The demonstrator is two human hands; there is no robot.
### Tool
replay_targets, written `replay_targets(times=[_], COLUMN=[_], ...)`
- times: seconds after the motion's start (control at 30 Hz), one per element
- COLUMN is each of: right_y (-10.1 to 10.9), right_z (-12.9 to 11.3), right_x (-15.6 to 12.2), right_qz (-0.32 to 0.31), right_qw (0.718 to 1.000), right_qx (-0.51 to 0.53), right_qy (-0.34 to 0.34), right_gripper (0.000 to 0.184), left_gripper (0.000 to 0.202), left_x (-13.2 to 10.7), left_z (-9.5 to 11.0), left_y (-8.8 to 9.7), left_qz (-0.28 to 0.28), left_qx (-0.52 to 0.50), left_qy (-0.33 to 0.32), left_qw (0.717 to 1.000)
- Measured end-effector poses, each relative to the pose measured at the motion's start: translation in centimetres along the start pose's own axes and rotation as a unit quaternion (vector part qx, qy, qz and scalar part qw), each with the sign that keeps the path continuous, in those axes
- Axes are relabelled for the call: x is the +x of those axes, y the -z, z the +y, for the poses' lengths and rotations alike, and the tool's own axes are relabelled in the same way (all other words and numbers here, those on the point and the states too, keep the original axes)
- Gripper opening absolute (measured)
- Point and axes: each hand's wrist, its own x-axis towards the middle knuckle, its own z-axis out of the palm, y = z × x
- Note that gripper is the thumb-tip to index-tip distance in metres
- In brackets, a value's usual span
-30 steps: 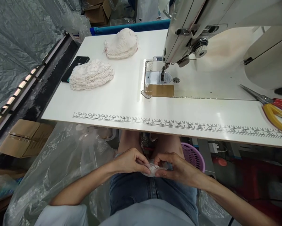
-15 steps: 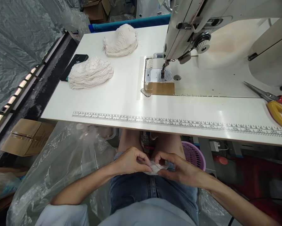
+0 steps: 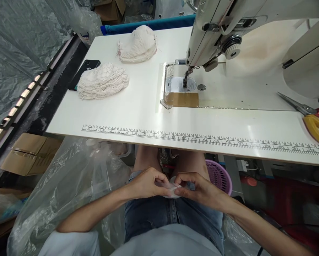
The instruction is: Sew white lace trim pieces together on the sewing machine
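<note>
Over my lap, my left hand [image 3: 153, 183] and my right hand [image 3: 193, 185] pinch a small piece of thin white fabric [image 3: 172, 191] between them. Fingers cover much of the piece, so its full shape is hidden. Both hands are below the front edge of the white sewing table [image 3: 138, 113]. Up on the table, at the left, lies a stack of white knitted pieces [image 3: 102, 81], partly over a dark phone-like object [image 3: 86, 69]. Behind it sits a second white knitted stack [image 3: 138, 45] with loose thread ends.
A sewing machine [image 3: 210, 42] stands at the right of the table, its needle over the metal plate. Scissors [image 3: 308, 113] with red and yellow handles lie at the right. A purple basket [image 3: 219, 176] and a cardboard box [image 3: 30, 153] are below table height.
My right thumb and fingers have shifted slightly on the white fabric, and the piece looks more bunched between the hands. The view has moved a little.
</note>
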Motion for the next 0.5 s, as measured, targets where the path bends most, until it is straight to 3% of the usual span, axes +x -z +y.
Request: replay_targets(times=[0.5], right_y=[0.15], right_z=[0.61], right_x=[-0.07], right_qz=[-0.025], right_qw=[1.000], right_qx=[-0.018], right_qy=[0.000], right_gripper=[0.032], left_gripper=[0.025], left_x=[-0.18], left_z=[-0.22], left_y=[0.23], left_qz=[-0.028], left_qx=[-0.014], left_qy=[0.039], left_qw=[0.999])
